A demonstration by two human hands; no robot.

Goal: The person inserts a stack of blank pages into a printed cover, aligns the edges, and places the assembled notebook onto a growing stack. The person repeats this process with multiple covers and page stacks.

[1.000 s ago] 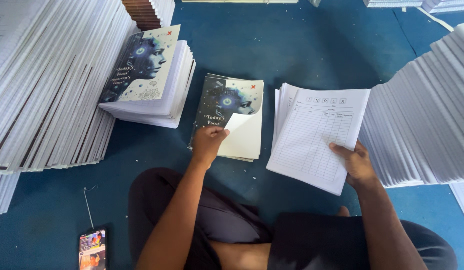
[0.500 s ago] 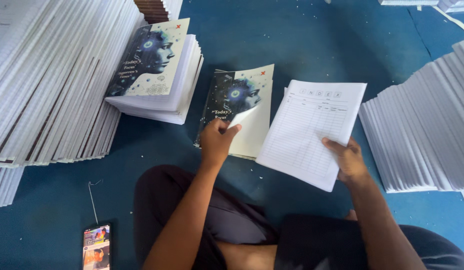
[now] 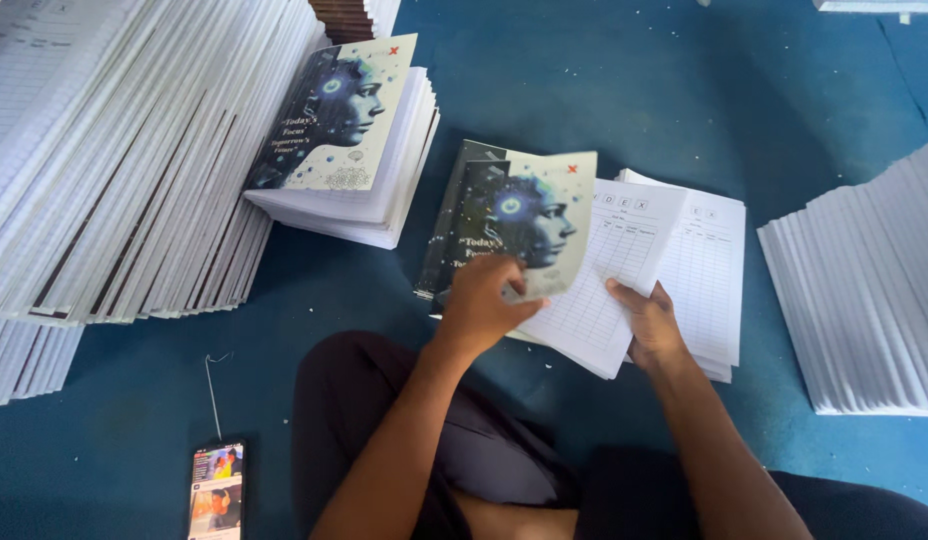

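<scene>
My left hand (image 3: pixel 484 305) grips the lower edge of a printed cover sheet (image 3: pixel 529 220) showing a bluish head in profile, lifted off a small pile of like covers (image 3: pixel 454 215). My right hand (image 3: pixel 652 325) holds a white bundle of ruled pages (image 3: pixel 614 270) by its lower right corner. The cover sheet overlaps the bundle's left side. Under the bundle lies another white ruled bundle (image 3: pixel 709 270) on the blue floor.
A stack of finished notebooks (image 3: pixel 349 150) with the same cover sits to the upper left. Long fanned rows of white page bundles lie at the left (image 3: pixel 114 170) and right (image 3: pixel 864 290). A lit phone (image 3: pixel 216 490) with a cable rests by my left knee.
My left hand lifted one cover sheet off the pile and swung it right over the page bundle. My right hand brought the bundle down and leftwards to meet it.
</scene>
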